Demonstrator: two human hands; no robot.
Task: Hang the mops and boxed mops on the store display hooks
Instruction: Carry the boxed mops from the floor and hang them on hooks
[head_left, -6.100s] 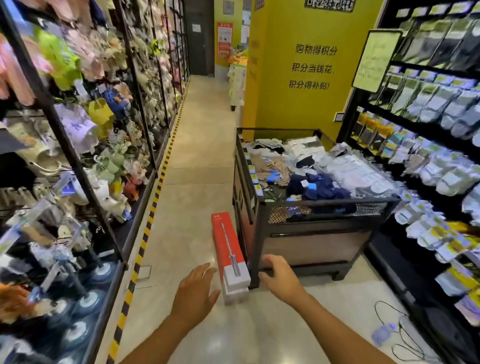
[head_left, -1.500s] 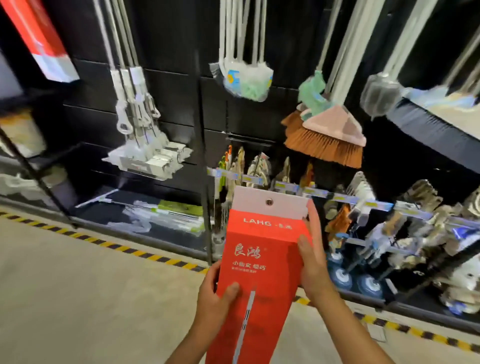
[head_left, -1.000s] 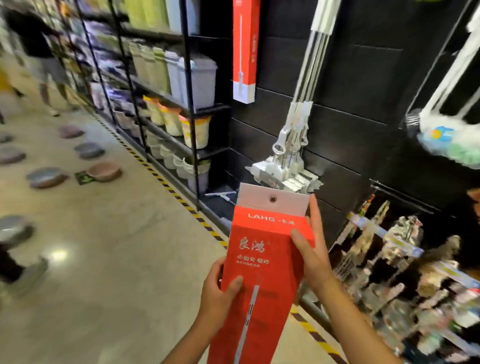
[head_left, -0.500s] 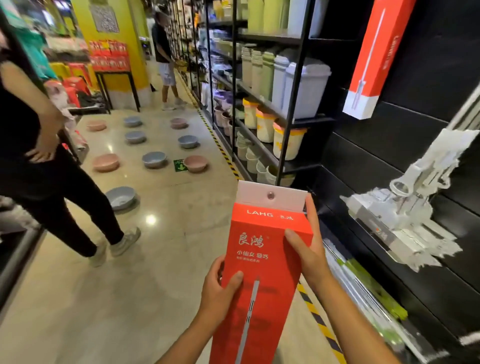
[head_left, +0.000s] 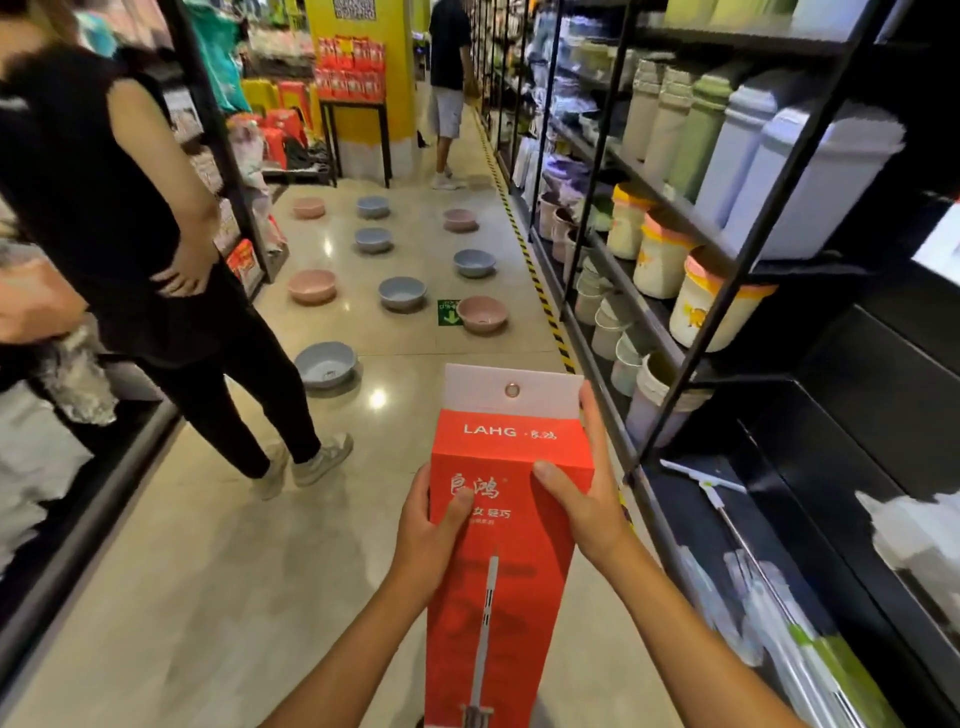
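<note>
While upright, boxed mop (head_left: 506, 519) clamped between left hand (head_left: 426, 540), right hand (head_left: 587, 499).

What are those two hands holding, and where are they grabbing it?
A tall red boxed mop. The left hand grips its left edge and the right hand its right edge, both near the top, below the white hang tab.
</note>
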